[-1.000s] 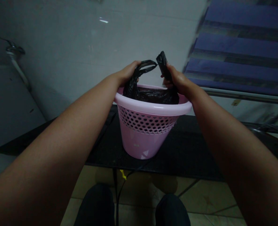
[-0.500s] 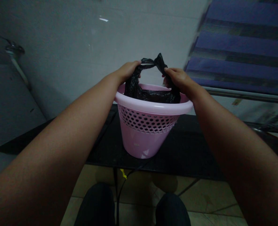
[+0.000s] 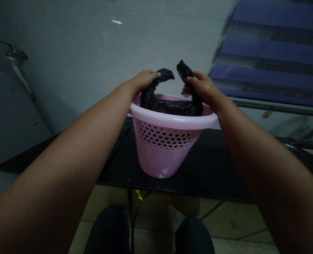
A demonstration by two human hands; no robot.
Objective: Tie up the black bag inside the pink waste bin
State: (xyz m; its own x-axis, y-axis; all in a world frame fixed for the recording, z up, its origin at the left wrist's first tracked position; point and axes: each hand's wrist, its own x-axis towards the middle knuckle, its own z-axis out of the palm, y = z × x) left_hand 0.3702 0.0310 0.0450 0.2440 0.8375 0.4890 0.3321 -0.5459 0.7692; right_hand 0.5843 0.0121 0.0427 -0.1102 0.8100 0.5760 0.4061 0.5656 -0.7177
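Observation:
A pink plastic basket (image 3: 169, 141) with a perforated band stands on a black table (image 3: 214, 169). A black plastic bag (image 3: 172, 106) lines its inside. My left hand (image 3: 143, 79) is closed on the bag's left handle above the far rim. My right hand (image 3: 202, 86) is closed on the right handle, which sticks up past my fingers. The two handle ends are a short gap apart above the basket.
A pale tiled wall (image 3: 92, 53) rises behind the table, with a tap and pipe (image 3: 16, 61) at the left. A blue striped surface on a metal frame (image 3: 272, 53) is at the right. My knees (image 3: 148, 229) and a tiled floor show below the table edge.
Half a second ago the two handles met between my hands; now they are pulled apart again, as they were a second ago. The basket has not moved.

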